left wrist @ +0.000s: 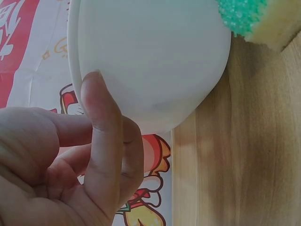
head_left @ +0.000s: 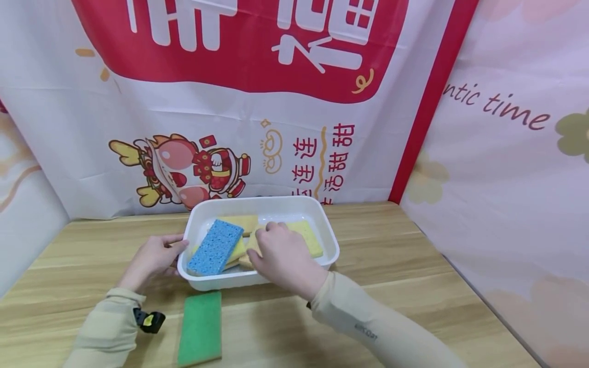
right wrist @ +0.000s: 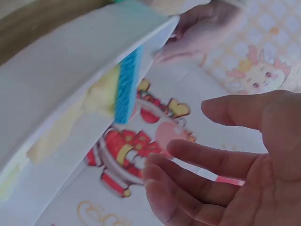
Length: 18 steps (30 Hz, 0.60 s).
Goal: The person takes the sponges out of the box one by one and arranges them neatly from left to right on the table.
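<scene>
Head view: white tub [head_left: 221, 282] on the worktop [head_left: 400, 286], sponges inside. Blue sponge [head_left: 216, 248] slants in the tub's left part, over a yellow piece; pitted face, flat block. Tan sponge [head_left: 241, 222] at the tub's back wall; pale yellow sponge [head_left: 306, 237] towards its right end. Green sponge [head_left: 200, 327] lies flat outside, on the near side of the tub. Left hand [head_left: 154, 258] at the tub's left end; right hand [head_left: 285, 258] over its middle. Step in hand, I judge: working among the sponges while the tub is steadied. Taking one would call for lowering the fingers and pinching its edges.

Left wrist view: fingers bent, one tip against the tub's outer wall — whether they pinch the rim, I cannot tell. Green sponge shows a coarse face on a pale backing.

Right wrist view: fingers loosely curved, thumb well apart, nothing held — blue sponge leaning within the tub.
</scene>
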Available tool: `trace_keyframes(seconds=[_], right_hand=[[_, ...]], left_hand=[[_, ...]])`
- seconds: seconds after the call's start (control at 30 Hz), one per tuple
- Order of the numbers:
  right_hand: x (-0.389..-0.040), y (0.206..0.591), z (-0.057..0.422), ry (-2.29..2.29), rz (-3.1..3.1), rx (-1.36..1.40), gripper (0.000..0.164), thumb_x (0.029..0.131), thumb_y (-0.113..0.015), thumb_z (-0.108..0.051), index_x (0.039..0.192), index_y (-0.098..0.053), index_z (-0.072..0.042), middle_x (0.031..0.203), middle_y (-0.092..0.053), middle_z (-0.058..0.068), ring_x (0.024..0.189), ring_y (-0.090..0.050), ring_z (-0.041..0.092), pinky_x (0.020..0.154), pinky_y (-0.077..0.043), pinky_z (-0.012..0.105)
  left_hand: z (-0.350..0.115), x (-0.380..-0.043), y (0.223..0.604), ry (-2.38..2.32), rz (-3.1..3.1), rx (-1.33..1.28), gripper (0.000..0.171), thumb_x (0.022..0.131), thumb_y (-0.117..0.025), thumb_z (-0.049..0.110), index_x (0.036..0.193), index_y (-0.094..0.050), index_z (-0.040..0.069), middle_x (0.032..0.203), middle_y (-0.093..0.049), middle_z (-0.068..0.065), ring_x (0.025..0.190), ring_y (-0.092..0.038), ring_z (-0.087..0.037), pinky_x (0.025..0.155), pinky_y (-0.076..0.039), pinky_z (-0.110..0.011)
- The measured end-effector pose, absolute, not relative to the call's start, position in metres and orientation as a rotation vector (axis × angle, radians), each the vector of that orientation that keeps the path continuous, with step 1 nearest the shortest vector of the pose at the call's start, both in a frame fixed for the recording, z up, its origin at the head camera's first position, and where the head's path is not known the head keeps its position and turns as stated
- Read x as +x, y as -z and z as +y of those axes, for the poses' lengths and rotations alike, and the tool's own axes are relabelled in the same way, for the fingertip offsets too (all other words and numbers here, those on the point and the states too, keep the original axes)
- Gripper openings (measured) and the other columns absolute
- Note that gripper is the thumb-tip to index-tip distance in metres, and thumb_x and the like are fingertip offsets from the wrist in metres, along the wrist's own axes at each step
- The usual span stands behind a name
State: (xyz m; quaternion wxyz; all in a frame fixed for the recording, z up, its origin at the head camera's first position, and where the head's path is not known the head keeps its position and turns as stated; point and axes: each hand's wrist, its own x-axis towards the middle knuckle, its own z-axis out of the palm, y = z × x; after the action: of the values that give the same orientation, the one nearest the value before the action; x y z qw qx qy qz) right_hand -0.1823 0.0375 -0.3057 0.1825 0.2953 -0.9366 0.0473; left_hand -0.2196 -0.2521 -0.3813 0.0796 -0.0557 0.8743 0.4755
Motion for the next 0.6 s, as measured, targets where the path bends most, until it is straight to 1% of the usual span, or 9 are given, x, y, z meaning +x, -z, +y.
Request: trace_keyframes(seconds=[0.1,0.17,0.33,0.53,0.6], right_hand=[[-0.196,0.305,0.046,-0.122,-2.643,0.812,0.029,0.09,-0.069,-0.037,0.089,-0.068,-0.007,0.086,-0.059,0.007,0.077,-0.055,0.02,0.059,-0.053,0.033],[-0.205,0.306,0.052,-0.125,-2.664,0.795,0.031,0.089,-0.07,-0.036,0.096,-0.069,-0.006,0.091,-0.059,0.008,0.081,-0.055,0.022,0.064,-0.053,0.034],[-0.226,0.306,0.063,-0.165,-2.803,0.731,0.044,0.088,-0.071,-0.037,0.116,-0.066,-0.003,0.109,-0.059,0.013,0.095,-0.055,0.027,0.075,-0.053,0.039],[-0.257,0.308,0.075,-0.398,-3.061,0.692,0.055,0.087,-0.074,-0.036,0.129,-0.06,-0.004,0.126,-0.053,0.017,0.115,-0.05,0.03,0.094,-0.047,0.043],[-0.267,0.31,0.078,-0.465,-3.127,0.699,0.059,0.086,-0.076,-0.037,0.131,-0.058,-0.004,0.129,-0.051,0.018,0.117,-0.048,0.031,0.096,-0.046,0.044]], left_hand=[[-0.253,-0.219,0.382,-1.425,2.627,-0.157,0.053,0.104,-0.052,0.027,0.142,-0.044,-0.008,0.093,-0.064,-0.017,0.068,-0.063,-0.021,0.06,-0.058,-0.037],[-0.253,-0.219,0.382,-1.424,2.633,-0.154,0.052,0.104,-0.052,0.026,0.142,-0.044,-0.008,0.092,-0.064,-0.017,0.068,-0.063,-0.021,0.06,-0.058,-0.037],[-0.253,-0.219,0.382,-1.425,2.639,-0.155,0.052,0.103,-0.053,0.026,0.142,-0.045,-0.008,0.092,-0.064,-0.017,0.068,-0.063,-0.021,0.063,-0.059,-0.04],[-0.253,-0.219,0.381,-1.433,2.623,-0.163,0.053,0.104,-0.052,0.027,0.142,-0.044,-0.008,0.094,-0.065,-0.018,0.07,-0.063,-0.021,0.065,-0.059,-0.042],[-0.252,-0.219,0.381,-1.426,2.629,-0.159,0.053,0.104,-0.052,0.027,0.142,-0.044,-0.008,0.095,-0.065,-0.018,0.07,-0.063,-0.021,0.065,-0.059,-0.042]])
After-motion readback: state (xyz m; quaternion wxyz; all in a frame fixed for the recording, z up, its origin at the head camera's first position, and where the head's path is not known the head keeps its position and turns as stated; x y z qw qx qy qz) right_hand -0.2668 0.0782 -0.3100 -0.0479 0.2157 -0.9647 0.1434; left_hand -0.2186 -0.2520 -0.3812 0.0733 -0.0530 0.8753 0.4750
